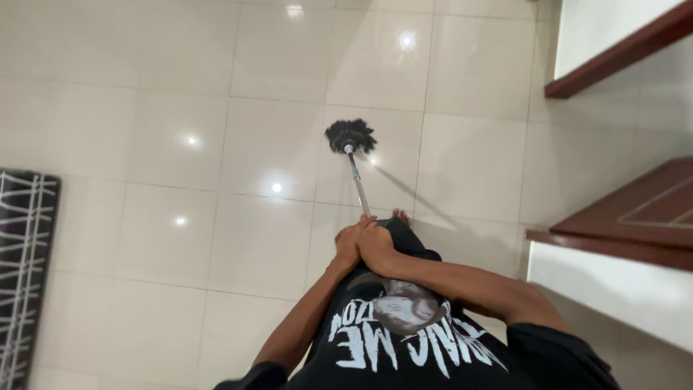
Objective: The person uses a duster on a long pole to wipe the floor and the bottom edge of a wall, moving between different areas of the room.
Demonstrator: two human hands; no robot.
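A mop with a dark stringy head rests on the pale tiled floor ahead of me, its thin metal handle running back toward my body. Both hands grip the near end of the handle, close together in front of my waist. My left hand sits on the left side and my right hand wraps beside it, the two touching. Toes of one bare foot show just past my hands. I wear a black shirt with white print.
Glossy cream floor tiles reflect ceiling lights. A dark patterned mat lies at the left edge. On the right are stair steps with red-brown wooden treads and white risers.
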